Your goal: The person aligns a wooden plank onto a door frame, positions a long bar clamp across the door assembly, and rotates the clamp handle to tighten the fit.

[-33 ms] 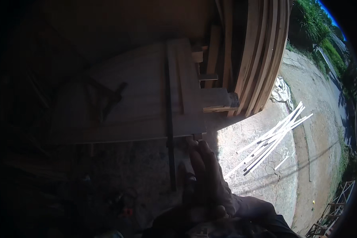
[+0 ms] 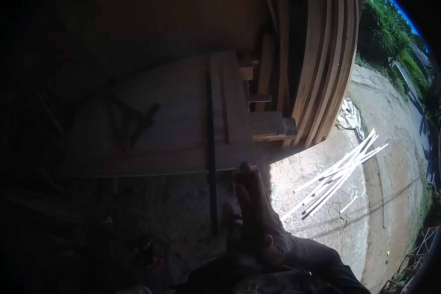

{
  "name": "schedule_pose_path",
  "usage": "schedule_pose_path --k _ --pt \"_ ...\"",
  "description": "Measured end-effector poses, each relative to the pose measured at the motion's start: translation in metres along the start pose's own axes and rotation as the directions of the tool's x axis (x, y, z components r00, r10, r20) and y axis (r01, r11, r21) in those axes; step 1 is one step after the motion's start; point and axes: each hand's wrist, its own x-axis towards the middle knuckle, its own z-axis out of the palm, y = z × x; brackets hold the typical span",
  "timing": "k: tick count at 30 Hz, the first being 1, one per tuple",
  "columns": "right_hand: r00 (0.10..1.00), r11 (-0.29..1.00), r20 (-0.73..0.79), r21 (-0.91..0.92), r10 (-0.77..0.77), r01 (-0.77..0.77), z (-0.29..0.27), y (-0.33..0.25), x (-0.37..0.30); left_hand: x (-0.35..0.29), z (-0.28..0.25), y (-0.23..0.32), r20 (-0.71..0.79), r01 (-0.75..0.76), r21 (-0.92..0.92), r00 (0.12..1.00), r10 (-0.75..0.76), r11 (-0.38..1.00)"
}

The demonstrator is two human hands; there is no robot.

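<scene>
In deep shade, my right hand (image 2: 256, 210) comes from the lower right with its fingers stretched forward. Its fingertips touch the near right corner of a wide pale wooden board (image 2: 171, 147); I see nothing gripped in them. A long dark narrow bar (image 2: 211, 147) lies across the board and sticks out past its near edge. Beside the bar rests a thin wooden strip (image 2: 224, 98). Farther left on the board sits a dark angled wooden piece (image 2: 137, 120). My left hand cannot be made out; a dim shape left of my right hand is too dark to name.
Tall wooden planks (image 2: 323, 73) stand at the far right of the board, with short wood blocks (image 2: 269, 125) near them. White strips (image 2: 335, 171) lie crossed on the sunlit concrete (image 2: 348, 230) beside a crumpled white sack (image 2: 349, 115). The left side is nearly black.
My right fingertips have shifted slightly up onto the board's corner, and the hand looks straighter. The whole view has moved a little.
</scene>
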Motion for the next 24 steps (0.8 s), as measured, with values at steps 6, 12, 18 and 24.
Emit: schedule_pose_path --k 6,12,18,24 --pt "0.986 0.986 0.168 -0.159 -0.019 0.046 -0.014 0.082 0.012 0.048 -0.073 0.043 0.097 0.027 0.872 0.969 -0.227 0.489" --pt "0.588 0.884 0.743 -0.457 0.320 0.097 -0.051 0.193 -0.029 -0.033 -0.220 0.127 -0.604 0.605 0.723 0.788 -0.118 0.335" --pt "-0.116 0.621 0.816 -0.330 0.567 0.711 -0.081 0.327 -0.001 -0.072 -0.356 0.066 -0.626 0.711 0.703 0.604 -0.493 -0.023" --pt "-0.273 0.619 0.646 -0.395 0.713 0.679 -0.044 0.346 0.010 -0.043 -0.386 0.060 -0.631 0.892 0.451 0.325 -0.704 0.007"
